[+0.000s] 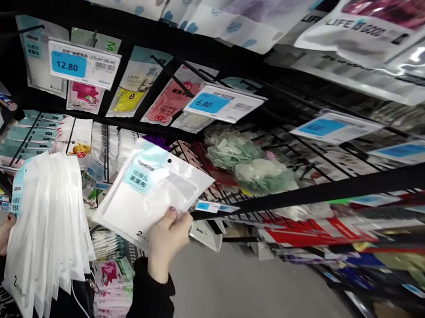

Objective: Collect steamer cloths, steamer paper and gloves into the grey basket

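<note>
My left hand (1, 236) grips a thick fan of white flat packets (47, 228) with pale blue top corners, held upright at the lower left. Most of its fingers are hidden behind the stack. In front of the shelf, my right hand (169, 239) pinches one white packet (141, 190) of the same kind by its lower right corner. This packet has a hang hole at the top, a light blue label and a "2" near the bottom. It is tilted and apart from the shelf hooks.
Hooks with hanging packets, including a yellow glove packet (135, 85), line the dark shelf. Price tags (83, 65) stick out at the hook ends. Below my hands, a basket holds pink packets (113, 289). Grey floor (252, 308) lies to the right, and a white cord (83, 309) hangs nearby.
</note>
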### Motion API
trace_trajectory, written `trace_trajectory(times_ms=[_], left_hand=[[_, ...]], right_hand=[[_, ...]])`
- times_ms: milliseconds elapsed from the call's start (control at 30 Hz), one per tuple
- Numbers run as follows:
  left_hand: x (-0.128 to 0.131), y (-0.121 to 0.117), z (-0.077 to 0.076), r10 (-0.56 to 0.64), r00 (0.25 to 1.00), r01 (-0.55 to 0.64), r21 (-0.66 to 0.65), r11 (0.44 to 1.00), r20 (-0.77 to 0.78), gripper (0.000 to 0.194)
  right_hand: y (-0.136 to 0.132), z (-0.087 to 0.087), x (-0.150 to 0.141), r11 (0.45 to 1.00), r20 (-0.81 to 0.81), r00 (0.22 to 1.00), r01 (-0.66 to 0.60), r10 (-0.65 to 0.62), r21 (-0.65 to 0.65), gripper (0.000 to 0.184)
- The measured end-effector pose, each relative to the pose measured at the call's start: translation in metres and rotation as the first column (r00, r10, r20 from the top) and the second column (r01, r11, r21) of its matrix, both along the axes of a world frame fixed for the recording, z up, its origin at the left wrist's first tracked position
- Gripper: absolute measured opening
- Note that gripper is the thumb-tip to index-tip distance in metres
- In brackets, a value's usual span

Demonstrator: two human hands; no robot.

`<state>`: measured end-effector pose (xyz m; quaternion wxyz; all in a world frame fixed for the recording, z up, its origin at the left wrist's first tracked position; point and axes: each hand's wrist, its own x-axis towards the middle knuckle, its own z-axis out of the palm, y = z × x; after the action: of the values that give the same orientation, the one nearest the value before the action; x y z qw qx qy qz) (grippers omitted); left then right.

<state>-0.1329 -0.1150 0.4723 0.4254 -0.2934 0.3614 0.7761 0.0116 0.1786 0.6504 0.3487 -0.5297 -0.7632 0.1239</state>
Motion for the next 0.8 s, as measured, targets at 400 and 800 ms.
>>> trace_trajectory(times_ms=[400,800], left_hand=[[0.008,-0.001,-0.002,-0.043,0.998,0.045,0.045,0.998,-0.050,0.070],[0.010,0.014,0.044,-0.148,0.949,0.163,0.032,0.986,-0.278,0.030]], right_hand=[[-0.087,-0.047,-0.038,0.373,-0.523,0.693,-0.714,0.496,-0.592,0.035],[-0.097,-0.055,-0.020,0.292,-0.462,0.649,-0.720,0.604,-0.629,0.086]])
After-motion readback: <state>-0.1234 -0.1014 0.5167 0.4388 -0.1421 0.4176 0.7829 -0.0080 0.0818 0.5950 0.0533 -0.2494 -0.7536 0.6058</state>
